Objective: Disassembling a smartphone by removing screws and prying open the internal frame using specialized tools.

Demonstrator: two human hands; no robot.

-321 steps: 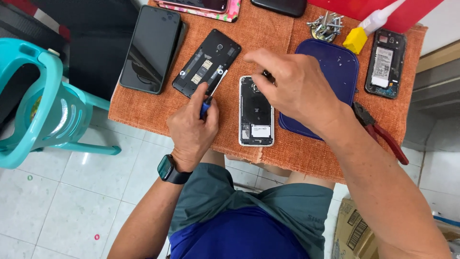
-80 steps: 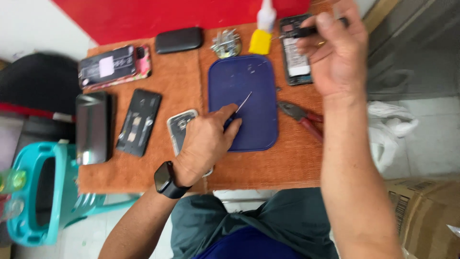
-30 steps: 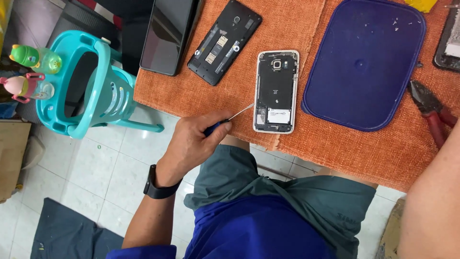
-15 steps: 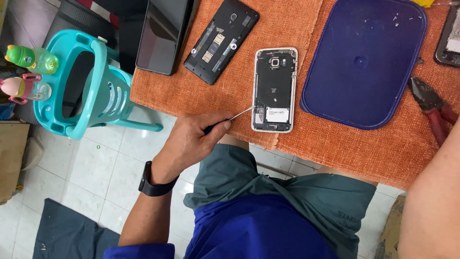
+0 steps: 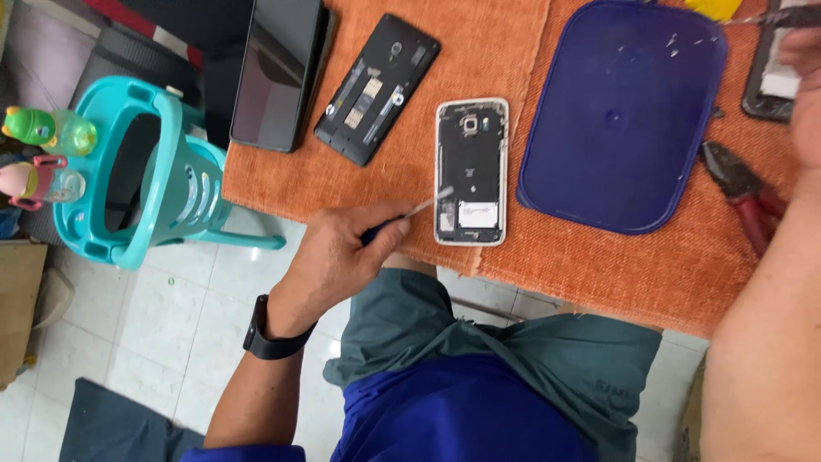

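My left hand (image 5: 342, 257), with a black watch (image 5: 269, 342) on the wrist, is shut on a small screwdriver (image 5: 419, 208). Its metal tip touches the lower left edge of an opened white-framed phone (image 5: 472, 171) lying on the orange cloth mat (image 5: 547, 257). My right hand (image 5: 804, 94) is at the top right edge, mostly cut off, over a dark opened phone (image 5: 764, 85). A thin dark tool (image 5: 774, 15) sticks out beside it; the grip is hidden.
A dark blue plastic lid (image 5: 624, 111) lies right of the white-framed phone. Red-handled pliers (image 5: 744, 201) lie beside it. A black opened phone (image 5: 376, 85) and a large black phone (image 5: 278, 73) lie to the left. A teal plastic chair (image 5: 137, 171) stands on the tiled floor.
My left hand brought the screwdriver from over the blue lid to the white-framed phone's lower left edge. My right hand left that phone and went to the top right one.
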